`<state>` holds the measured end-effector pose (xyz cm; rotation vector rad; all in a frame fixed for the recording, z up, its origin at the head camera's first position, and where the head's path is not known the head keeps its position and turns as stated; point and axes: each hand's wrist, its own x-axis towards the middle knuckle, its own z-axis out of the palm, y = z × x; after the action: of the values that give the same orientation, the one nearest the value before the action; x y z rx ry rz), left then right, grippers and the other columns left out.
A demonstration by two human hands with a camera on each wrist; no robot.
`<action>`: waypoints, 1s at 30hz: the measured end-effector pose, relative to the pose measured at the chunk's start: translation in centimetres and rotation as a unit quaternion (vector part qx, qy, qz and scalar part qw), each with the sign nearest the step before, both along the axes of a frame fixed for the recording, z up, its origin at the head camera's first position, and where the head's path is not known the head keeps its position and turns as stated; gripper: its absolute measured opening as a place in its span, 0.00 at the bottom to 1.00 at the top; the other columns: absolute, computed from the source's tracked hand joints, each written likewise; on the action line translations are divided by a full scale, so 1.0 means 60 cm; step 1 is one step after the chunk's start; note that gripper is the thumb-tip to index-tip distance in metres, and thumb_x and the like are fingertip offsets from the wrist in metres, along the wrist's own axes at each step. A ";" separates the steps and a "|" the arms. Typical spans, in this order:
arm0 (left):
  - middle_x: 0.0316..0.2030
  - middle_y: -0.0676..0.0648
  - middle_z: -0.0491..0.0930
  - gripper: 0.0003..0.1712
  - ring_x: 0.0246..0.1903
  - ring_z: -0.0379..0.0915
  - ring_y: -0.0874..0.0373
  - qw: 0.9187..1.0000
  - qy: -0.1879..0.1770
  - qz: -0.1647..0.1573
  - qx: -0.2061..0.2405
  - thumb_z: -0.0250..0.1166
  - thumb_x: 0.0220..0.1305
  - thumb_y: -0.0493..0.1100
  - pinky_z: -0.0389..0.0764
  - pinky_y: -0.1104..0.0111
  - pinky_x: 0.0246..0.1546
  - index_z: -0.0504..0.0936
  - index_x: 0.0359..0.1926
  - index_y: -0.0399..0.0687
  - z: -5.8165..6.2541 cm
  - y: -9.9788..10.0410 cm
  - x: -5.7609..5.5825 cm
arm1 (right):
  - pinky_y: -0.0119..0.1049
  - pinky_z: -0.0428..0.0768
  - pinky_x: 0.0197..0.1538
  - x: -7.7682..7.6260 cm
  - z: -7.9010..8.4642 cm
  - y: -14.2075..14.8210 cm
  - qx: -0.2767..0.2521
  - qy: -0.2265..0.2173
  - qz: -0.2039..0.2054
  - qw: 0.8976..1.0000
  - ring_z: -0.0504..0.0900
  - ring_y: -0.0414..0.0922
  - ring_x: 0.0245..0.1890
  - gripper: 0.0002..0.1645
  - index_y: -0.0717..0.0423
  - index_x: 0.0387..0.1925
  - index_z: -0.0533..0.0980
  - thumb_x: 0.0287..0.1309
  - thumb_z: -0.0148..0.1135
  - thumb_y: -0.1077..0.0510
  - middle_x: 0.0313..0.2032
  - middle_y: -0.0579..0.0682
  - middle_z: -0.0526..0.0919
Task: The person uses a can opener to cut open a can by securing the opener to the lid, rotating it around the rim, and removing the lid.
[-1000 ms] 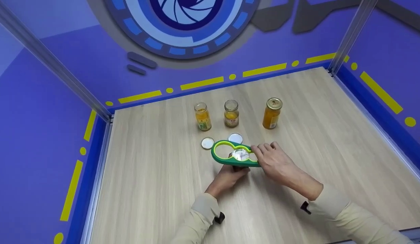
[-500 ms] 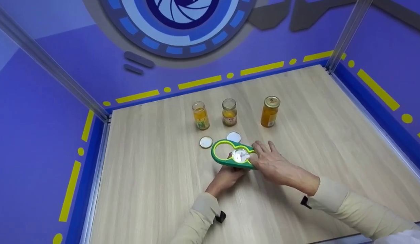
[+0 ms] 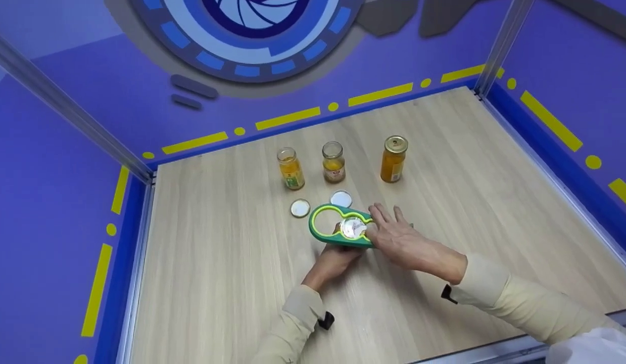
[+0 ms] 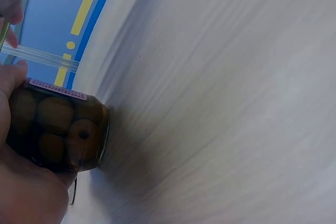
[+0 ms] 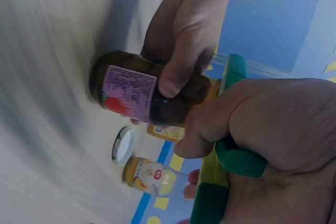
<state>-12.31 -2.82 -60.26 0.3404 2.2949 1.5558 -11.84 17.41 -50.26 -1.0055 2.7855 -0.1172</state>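
My left hand (image 3: 334, 262) grips a glass jar (image 5: 128, 88) of dark round fruit with a pink label, its fingers wrapped about the body. In the left wrist view the base of the jar (image 4: 79, 135) points toward the tabletop. Over the silvery lid (image 3: 352, 228) lies a green jar opener (image 3: 317, 236) with a yellow-green scalloped lining; the lid sits in its middle opening. My right hand (image 3: 411, 246) holds the opener's right end, thumb near the lid in the right wrist view. That end is largely covered by the hand.
Two lidless jars, one at left (image 3: 291, 172) and one in the middle (image 3: 334, 164), stand beyond the hands. A capped orange jar (image 3: 393, 161) is to their right. Two loose lids, left (image 3: 300, 208) and right (image 3: 341, 198), lie before them. Blue-purple panels (image 3: 242, 106) enclose the table.
My right hand has shifted along the opener toward the lid, with its fingers raised more. The left hand keeps its hold on the jar. The head view has shifted slightly.
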 end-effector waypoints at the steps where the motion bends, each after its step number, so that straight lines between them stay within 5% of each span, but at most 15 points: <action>1: 0.78 0.44 0.58 0.46 0.76 0.54 0.52 1.000 0.001 -0.001 0.000 0.64 0.74 0.58 0.54 0.55 0.76 0.55 0.81 0.44 0.001 -0.001 -0.001 | 0.77 0.58 0.66 -0.001 0.001 0.000 -0.002 -0.004 0.001 1.000 0.56 0.71 0.74 0.17 0.64 0.51 0.75 0.61 0.68 0.72 0.72 0.75 0.57; 8: 0.77 0.45 0.60 0.45 0.76 0.55 0.53 1.000 0.004 -0.001 0.001 0.64 0.73 0.58 0.55 0.56 0.76 0.57 0.80 0.45 0.002 -0.001 -0.002 | 0.75 0.63 0.65 -0.001 -0.002 -0.005 0.010 -0.003 -0.005 1.000 0.59 0.72 0.72 0.16 0.65 0.49 0.74 0.61 0.68 0.72 0.72 0.76 0.58; 13: 0.73 0.46 0.67 0.41 0.72 0.62 0.55 0.999 0.020 0.020 0.015 0.67 0.72 0.54 0.62 0.58 0.73 0.62 0.77 0.44 -0.003 0.007 0.000 | 0.60 0.81 0.55 0.006 -0.011 -0.003 -0.008 0.043 -0.028 0.999 0.77 0.64 0.57 0.14 0.63 0.46 0.70 0.64 0.67 0.67 0.63 0.71 0.69; 20: 0.65 0.45 0.75 0.39 0.63 0.71 0.55 0.995 0.040 0.066 0.062 0.71 0.66 0.49 0.71 0.60 0.67 0.67 0.72 0.39 -0.010 0.023 0.003 | 0.53 0.83 0.35 0.012 -0.017 -0.011 -0.080 0.077 -0.142 0.984 0.83 0.59 0.39 0.49 0.68 0.66 0.63 0.47 0.81 0.58 0.49 0.66 0.78; 25: 0.64 0.47 0.76 0.40 0.62 0.71 0.57 0.990 0.025 0.104 0.094 0.76 0.61 0.45 0.70 0.60 0.68 0.69 0.70 0.41 -0.012 0.035 0.006 | 0.48 0.79 0.25 0.010 -0.022 -0.024 -0.062 0.070 -0.182 0.979 0.77 0.53 0.25 0.29 0.67 0.51 0.70 0.51 0.75 0.62 0.34 0.60 0.76; 30: 0.65 0.46 0.75 0.40 0.65 0.70 0.54 0.990 0.038 0.119 0.067 0.76 0.62 0.44 0.67 0.58 0.71 0.68 0.71 0.41 -0.011 0.036 0.004 | 0.44 0.79 0.23 0.003 -0.024 -0.020 -0.068 0.055 -0.156 0.984 0.74 0.49 0.21 0.22 0.66 0.46 0.70 0.54 0.71 0.66 0.31 0.58 0.76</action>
<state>-12.08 -0.67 -60.94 0.1660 2.3669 1.8470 -11.64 16.22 -51.72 -0.6080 3.0535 -0.3049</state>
